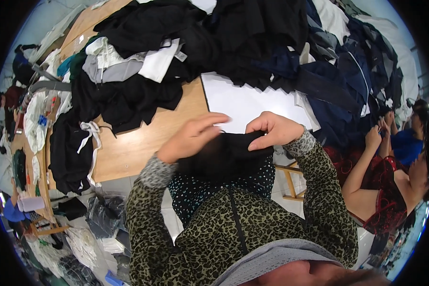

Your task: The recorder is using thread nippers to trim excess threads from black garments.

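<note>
A piece of black cloth [224, 157], apparently a garment, lies over my lap with its top edge raised toward the table. My right hand [276, 131] pinches that edge at its right end between thumb and fingers. At the left end of the cloth is my left hand [195, 136], its fingers stretched out to the right and slightly blurred. I see nothing held in the left fingers; its underside is hidden. Just beyond both hands, a white sheet [252, 102] lies on the wooden table [143, 145].
Black garments [152, 24] are heaped across the table's far side, with a white and grey piece [114, 66] on top. Dark blue garments [338, 81] pile up at the right. A co-worker in red patterned clothing [386, 200] sits close on my right. Bagged items [105, 214] lie at lower left.
</note>
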`<state>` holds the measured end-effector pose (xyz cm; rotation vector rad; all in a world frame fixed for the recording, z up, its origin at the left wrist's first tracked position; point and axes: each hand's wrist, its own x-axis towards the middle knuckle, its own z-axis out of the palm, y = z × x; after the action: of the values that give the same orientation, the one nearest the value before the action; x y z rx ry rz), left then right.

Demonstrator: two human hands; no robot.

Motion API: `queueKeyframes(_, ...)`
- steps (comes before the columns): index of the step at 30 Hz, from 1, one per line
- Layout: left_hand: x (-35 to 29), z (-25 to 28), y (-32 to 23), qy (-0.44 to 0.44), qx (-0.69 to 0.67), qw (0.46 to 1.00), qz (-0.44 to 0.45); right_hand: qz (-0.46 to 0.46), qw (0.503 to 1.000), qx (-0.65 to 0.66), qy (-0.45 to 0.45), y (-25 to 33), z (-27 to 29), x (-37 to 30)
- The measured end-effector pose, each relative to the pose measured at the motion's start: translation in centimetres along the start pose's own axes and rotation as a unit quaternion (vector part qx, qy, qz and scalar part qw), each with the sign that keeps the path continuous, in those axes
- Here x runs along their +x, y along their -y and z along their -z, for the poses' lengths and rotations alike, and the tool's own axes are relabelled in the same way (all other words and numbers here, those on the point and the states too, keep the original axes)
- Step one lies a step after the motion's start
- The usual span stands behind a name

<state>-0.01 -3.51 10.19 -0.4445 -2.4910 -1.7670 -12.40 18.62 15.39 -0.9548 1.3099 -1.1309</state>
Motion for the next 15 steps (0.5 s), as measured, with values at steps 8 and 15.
queueKeyframes(8,-3.3,2.1,-5.1,-0.045,-0.272,0.954,0.115,-0.057,0.993,-0.094,0.049,-0.7,2.5,-1.5)
queueKeyframes(15,-8.3,4.8,-0.3,-0.22,-0.201,0.942,0.154,-0.161,0.986,-0.021,-0.023,-3.5,5.4,-6.0)
